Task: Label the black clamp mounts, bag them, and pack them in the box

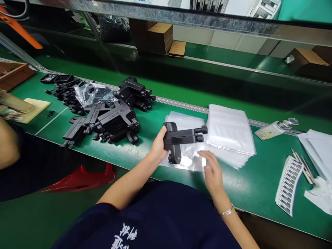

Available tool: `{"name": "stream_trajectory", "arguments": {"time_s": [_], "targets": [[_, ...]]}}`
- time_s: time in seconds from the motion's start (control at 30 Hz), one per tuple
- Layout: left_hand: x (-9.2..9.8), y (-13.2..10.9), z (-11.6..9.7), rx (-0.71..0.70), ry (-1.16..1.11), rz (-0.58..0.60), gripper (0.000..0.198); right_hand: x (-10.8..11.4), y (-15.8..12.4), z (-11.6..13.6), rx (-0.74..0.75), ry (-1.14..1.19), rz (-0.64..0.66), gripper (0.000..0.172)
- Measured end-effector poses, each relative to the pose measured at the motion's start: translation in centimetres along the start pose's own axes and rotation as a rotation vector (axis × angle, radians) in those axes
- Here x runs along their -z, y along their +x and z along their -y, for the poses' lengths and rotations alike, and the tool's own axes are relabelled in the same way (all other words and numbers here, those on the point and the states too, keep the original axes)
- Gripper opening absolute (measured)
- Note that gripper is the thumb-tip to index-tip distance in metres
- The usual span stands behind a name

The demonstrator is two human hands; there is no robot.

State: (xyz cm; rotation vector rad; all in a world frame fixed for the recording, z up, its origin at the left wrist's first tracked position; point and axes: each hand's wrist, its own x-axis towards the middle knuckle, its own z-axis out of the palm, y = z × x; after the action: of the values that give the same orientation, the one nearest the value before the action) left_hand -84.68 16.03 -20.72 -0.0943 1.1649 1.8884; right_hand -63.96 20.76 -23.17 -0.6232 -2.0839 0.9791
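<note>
My left hand (158, 144) is closed round one end of a black plastic bracket (178, 137), holding it above the bench. The bracket has a crosspiece near my fingers and two knobbed ends that point right. Below it lies a clear plastic bag (190, 159). My right hand (213, 170) hovers at the bag's right side with fingers apart and nothing in them; whether a fingertip touches the bag I cannot tell. Right of the bracket is a stack of clear plastic bags (229, 129). Similar black brackets marked BOSCH (114, 119) lie piled to the left.
A bottle with a metal pump top (271, 130), a label sheet (289, 185) and white paper (319, 152) lie to the right. Small black parts (67, 91) are heaped at left. A metal shelf edge (166, 15) crosses overhead. Another person's arm (9, 143) is at far left.
</note>
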Motion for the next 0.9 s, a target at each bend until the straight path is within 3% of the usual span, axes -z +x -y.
{"name": "stream_trajectory", "arguments": {"time_s": [0.13,0.27,0.33,0.47,0.53,0.6,0.7,0.73,0.8,0.9], "targets": [[-1.1,0.0,-1.1,0.085,-0.123,-0.024,0.029,-1.1,-1.2,1.2,0.295,-0.262,0.152,0.04],[-1.5,-0.6,-1.3,0.148,-0.123,-0.011,0.033,-1.1,-1.3,1.8,0.354,-0.315,0.159,0.037],[-1.4,-0.7,-1.0,0.148,-0.088,0.003,0.034,-0.6,-1.0,2.0,0.261,-0.169,0.102,0.043],[-0.8,-1.3,-0.1,-0.002,0.139,0.147,0.04,0.4,0.0,1.6,-0.186,0.493,-0.099,0.07],[-0.6,-1.9,0.1,-0.107,0.333,0.34,0.046,0.4,0.4,0.8,-0.414,0.75,-0.178,0.067],[-0.6,-2.5,-0.2,-0.142,0.481,0.615,0.056,0.1,0.6,-0.3,-0.6,0.91,-0.249,0.048],[-0.6,-3.0,-1.1,-0.032,0.554,0.955,0.08,-0.8,0.4,-1.7,-0.753,1.142,-0.27,0.033],[-0.6,-3.1,-1.3,0.007,0.58,0.989,0.087,-1.1,0.2,-1.9,-0.78,1.187,-0.247,0.034],[-0.9,-3.2,-1.3,0.019,0.674,0.934,0.096,-1.6,0.0,-1.9,-0.795,1.189,-0.184,0.039],[-1.6,-3.1,-1.1,-0.074,0.779,0.744,0.08,-2.2,-0.2,-1.1,-0.741,1.051,-0.091,0.047]]}}
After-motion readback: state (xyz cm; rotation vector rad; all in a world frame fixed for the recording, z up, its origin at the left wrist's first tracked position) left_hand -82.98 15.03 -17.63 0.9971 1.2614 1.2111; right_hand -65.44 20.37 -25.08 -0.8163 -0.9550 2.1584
